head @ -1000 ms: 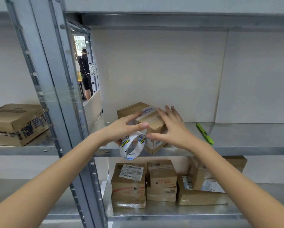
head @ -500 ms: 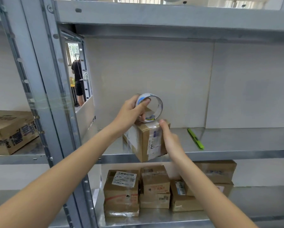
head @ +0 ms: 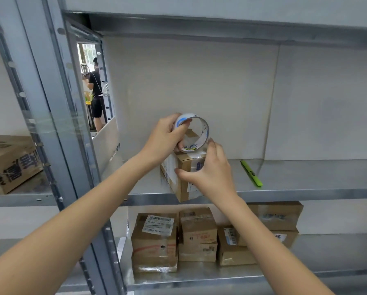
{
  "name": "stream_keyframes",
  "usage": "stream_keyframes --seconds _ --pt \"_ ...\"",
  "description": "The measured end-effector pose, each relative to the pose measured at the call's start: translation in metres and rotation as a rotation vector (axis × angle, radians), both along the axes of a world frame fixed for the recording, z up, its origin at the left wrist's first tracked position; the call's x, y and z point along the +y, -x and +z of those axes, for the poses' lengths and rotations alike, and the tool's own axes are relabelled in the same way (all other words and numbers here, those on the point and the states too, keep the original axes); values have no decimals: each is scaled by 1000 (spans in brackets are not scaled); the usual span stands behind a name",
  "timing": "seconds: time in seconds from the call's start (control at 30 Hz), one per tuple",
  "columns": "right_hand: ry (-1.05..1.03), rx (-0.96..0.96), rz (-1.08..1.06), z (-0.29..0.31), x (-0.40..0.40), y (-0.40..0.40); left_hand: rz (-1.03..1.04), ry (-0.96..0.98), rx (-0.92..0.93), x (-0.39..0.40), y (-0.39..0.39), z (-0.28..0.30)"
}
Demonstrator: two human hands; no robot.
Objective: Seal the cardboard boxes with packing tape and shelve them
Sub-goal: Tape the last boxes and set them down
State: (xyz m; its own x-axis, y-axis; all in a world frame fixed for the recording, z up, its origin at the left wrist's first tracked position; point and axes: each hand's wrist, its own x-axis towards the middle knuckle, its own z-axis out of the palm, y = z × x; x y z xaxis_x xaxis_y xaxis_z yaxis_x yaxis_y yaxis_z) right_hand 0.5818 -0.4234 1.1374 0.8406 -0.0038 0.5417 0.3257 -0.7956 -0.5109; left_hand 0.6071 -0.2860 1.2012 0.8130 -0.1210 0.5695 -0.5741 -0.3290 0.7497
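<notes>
A small cardboard box (head: 172, 174) stands at the front edge of the middle metal shelf (head: 306, 177), with clear tape running down its front. My left hand (head: 164, 138) grips a roll of clear packing tape (head: 205, 129) just above the box's top, thumb through the core. My right hand (head: 210, 169) lies against the box's front corner, thumb spread to the left and fingertips reaching up to the top edge under the roll.
A green utility knife (head: 251, 173) lies on the shelf to the right of the box. Several taped boxes (head: 154, 241) sit on the shelf below. A larger printed box (head: 10, 162) is in the left bay, past a steel upright (head: 57, 124). A person (head: 96, 90) stands far behind.
My left hand lifted the tape roll from the shelf's front edge up over the box. My right hand slid up the box's front toward the top edge.
</notes>
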Motion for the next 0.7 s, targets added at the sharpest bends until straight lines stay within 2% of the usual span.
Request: stream_keyframes --seconds 0.07,0.17,0.37,0.5,0.6,0.7 --pt "1 2 7 2 -1 1 108 -154 -109 11 6 7" --pt "-1 -10 7 2 0 3 202 -308 -131 29 16 14" --pt "-19 15 8 2 -1 5 208 -608 -136 40 15 26" --pt "-22 36 14 4 -2 5 190 -786 -54 58 17 13" --pt "-6 43 12 5 -1 5 180 -683 -46 66 20 -12" --pt "243 -25 -99 11 -2 7 185 -529 -7 63 20 -28"
